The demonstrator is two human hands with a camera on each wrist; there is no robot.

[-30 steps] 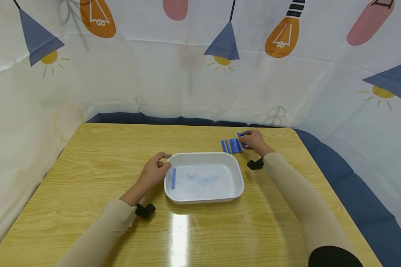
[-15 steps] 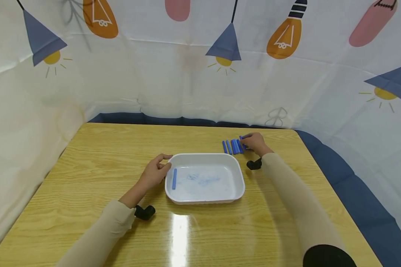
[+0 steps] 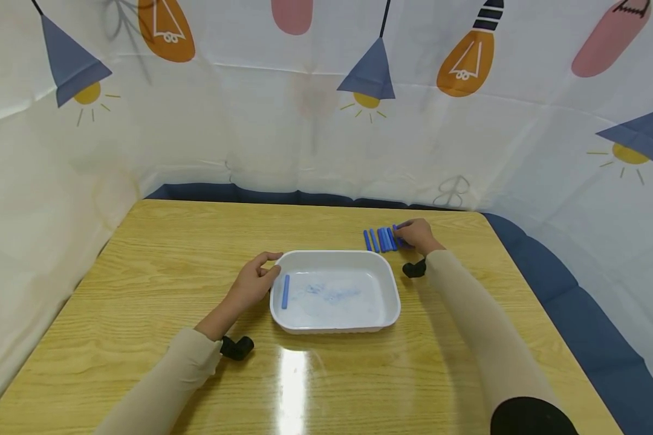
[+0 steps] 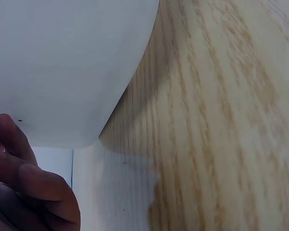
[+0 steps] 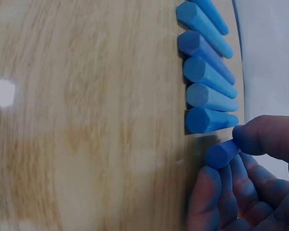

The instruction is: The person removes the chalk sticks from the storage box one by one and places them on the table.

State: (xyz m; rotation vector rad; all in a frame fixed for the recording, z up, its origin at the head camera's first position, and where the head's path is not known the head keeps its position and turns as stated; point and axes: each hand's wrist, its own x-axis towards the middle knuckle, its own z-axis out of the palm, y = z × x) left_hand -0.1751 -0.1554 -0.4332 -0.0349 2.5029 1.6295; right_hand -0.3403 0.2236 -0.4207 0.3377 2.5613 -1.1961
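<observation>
My right hand [image 3: 416, 234] pinches a blue chalk stick [image 5: 222, 155] between thumb and fingers, close over the table at the right end of a row of several blue chalk sticks [image 3: 383, 240]. Blue dust coats its fingertips. In the right wrist view the row's nearest stick [image 5: 204, 120] lies just beside the held one, and their ends look six-sided. With my left hand [image 3: 249, 283] I grip the left rim of a white plastic tray [image 3: 332, 258]. One blue chalk stick [image 3: 285, 292] lies inside by its left wall. The tray's outer side [image 4: 72, 62] fills much of the left wrist view.
Blue smudges [image 3: 332, 294] mark the tray's floor. The wooden table [image 3: 141, 272] reaches back to a white cloth [image 3: 277, 133] printed with lamps and bulbs. Black wrist mounts [image 3: 237, 348] sit under both wrists.
My right hand has come slightly nearer and lower with the pinched chalk stick, beside the row's right end. The left hand keeps its hold on the tray. The head view has shifted a little.
</observation>
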